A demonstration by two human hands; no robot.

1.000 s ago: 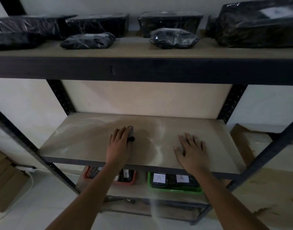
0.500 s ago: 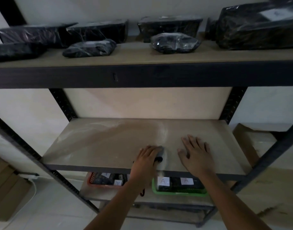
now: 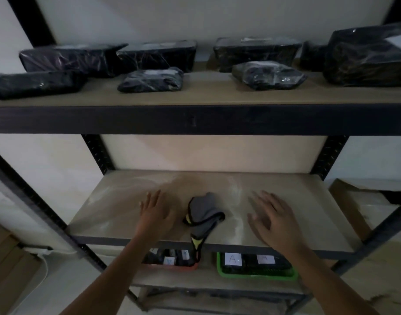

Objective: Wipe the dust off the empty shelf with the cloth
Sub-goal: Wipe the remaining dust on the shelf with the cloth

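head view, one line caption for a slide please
Grey cloth lies released on the dusty shelf between two open hands.

Matt wooden shelf streaked with dust, soft grey cloth, glossy plastic-wrapped parcels.

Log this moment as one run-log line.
left hand: open, beside cloth | right hand: open, flat over shelf | cloth: released, crumpled, one end hanging over front edge | shelf: dust streaks remain

**Cloth lying free on the middle shelf**

A grey cloth lies bunched near the front edge of the shelf, one corner hanging over it. Left hand and right hand flank the cloth, fingers spread, neither touching it.
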